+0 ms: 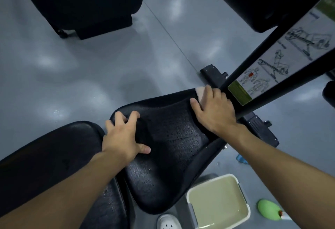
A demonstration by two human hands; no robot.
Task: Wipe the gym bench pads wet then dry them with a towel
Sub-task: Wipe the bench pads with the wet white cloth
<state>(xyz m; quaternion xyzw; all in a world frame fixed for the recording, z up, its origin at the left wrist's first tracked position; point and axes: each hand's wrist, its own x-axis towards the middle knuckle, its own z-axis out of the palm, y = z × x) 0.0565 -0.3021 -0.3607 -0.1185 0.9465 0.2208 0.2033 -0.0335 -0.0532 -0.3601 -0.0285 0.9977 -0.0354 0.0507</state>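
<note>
A black seat pad (168,149) of the gym bench fills the middle, beaded with water drops. The longer back pad (50,158) lies to its left, also black. My left hand (125,136) rests flat on the seat pad's left edge, fingers spread, holding nothing. My right hand (213,109) presses a small pinkish cloth (200,91) against the pad's far right corner; only a bit of the cloth shows past my fingers.
A white basin (243,208) of cloudy water stands on the grey floor at lower right, beside a green spray bottle (268,209). A black frame bar with an exercise label (282,56) crosses upper right. Other black pads (81,2) stand at the back. A white shoe (168,222) is below.
</note>
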